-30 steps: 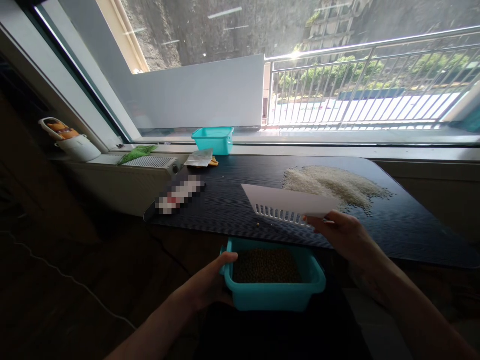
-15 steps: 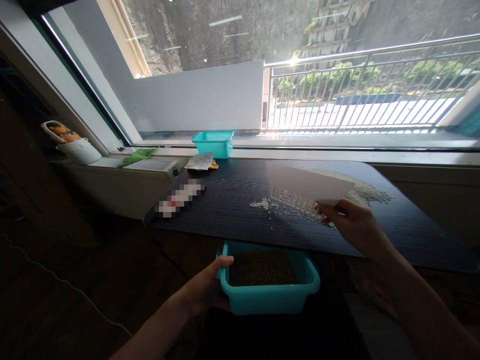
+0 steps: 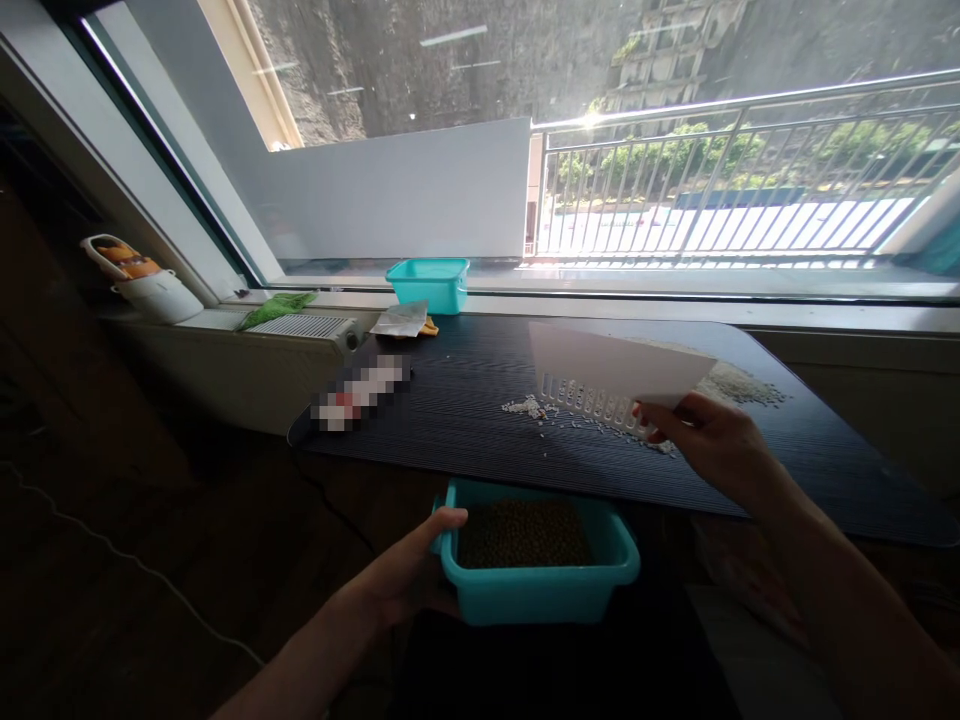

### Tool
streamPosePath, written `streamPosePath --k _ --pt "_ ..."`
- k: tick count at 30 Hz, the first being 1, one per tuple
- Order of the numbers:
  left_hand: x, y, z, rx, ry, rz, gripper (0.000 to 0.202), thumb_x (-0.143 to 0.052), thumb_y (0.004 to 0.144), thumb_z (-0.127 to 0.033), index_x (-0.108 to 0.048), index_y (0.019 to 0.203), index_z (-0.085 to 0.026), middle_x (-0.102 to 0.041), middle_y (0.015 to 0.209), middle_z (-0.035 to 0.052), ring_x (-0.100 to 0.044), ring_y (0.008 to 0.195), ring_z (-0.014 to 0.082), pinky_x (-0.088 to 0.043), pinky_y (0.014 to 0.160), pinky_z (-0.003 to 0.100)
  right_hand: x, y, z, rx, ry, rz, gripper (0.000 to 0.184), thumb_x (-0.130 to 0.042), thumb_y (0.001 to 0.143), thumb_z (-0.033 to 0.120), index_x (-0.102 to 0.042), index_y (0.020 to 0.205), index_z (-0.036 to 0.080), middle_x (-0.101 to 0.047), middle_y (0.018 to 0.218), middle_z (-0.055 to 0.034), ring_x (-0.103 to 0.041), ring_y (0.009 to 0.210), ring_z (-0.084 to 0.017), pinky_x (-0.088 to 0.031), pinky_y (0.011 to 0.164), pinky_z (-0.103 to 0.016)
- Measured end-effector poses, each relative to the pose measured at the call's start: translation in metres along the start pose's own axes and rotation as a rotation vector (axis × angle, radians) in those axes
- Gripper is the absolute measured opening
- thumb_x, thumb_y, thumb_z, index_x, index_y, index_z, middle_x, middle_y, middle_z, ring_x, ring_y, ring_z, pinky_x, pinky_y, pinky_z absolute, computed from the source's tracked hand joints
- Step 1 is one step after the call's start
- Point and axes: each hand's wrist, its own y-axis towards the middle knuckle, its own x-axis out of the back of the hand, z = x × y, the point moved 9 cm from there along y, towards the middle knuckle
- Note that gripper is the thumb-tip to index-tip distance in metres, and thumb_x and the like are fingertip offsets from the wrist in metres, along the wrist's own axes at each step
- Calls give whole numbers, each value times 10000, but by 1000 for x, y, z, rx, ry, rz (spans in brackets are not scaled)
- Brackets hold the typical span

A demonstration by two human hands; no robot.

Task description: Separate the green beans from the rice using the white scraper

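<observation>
My left hand (image 3: 420, 560) grips the left rim of a turquoise plastic tub (image 3: 540, 597), thumb over the edge, just below the table's front edge. Brown pellets (image 3: 525, 533) cover the tub's bottom. Over the table, my right hand (image 3: 712, 435) pinches the right end of a thin white plastic sheet with a row of slots (image 3: 615, 370), held tilted. Small white granules (image 3: 527, 407) lie scattered beneath and in front of the sheet's slotted edge. Behind it, a larger spread of pale granules (image 3: 739, 383) is partly hidden by the sheet.
A second turquoise tub (image 3: 431, 288) stands at the table's back edge by the window, with a grey-white packet (image 3: 401, 320) before it. A blurred-out object (image 3: 360, 393) lies on the table's left. On the ledge are a green cloth (image 3: 279, 311) and a white container (image 3: 154, 293).
The white slotted sheet has tilted slightly and shifted very little, along with my right hand. My left hand and the tub stay practically in place.
</observation>
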Motion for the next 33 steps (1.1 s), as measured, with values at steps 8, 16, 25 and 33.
streamPosePath --k 8,16,25,33 --pt "-2 -3 -2 -1 14 -10 658 -547 749 -529 -456 1269 -136 -638 1084 159 -585 1041 322 -485 824 488 -1 -3 -11 12 -40 17 236 -679 648 427 -679 701 197 -653 587 -10 -601 495 -152 -508 495 -276" --pt "-1 0 -1 -1 16 16 624 -502 791 -508 -450 1272 -114 -647 1051 156 -590 1027 313 -495 802 469 1 -13 -16 48 -18 39 276 -665 677 474 -709 745 210 -688 668 -27 -597 504 -144 -522 526 -286" --pt "0 1 0 -5 18 9 644 -515 773 -515 -452 1267 -106 -654 1043 162 -591 1019 328 -507 767 470 -3 -15 -21 44 -64 49 298 -661 679 456 -726 816 200 -697 657 -27 -628 531 -164 -521 517 -274" --pt "1 1 0 -7 11 4 600 -487 806 -498 -463 1265 -112 -649 1088 160 -598 1015 322 -517 757 463 0 -19 -23 8 -58 36 318 -665 670 482 -730 787 194 -702 660 -40 -626 524 -172 -517 496 -278"
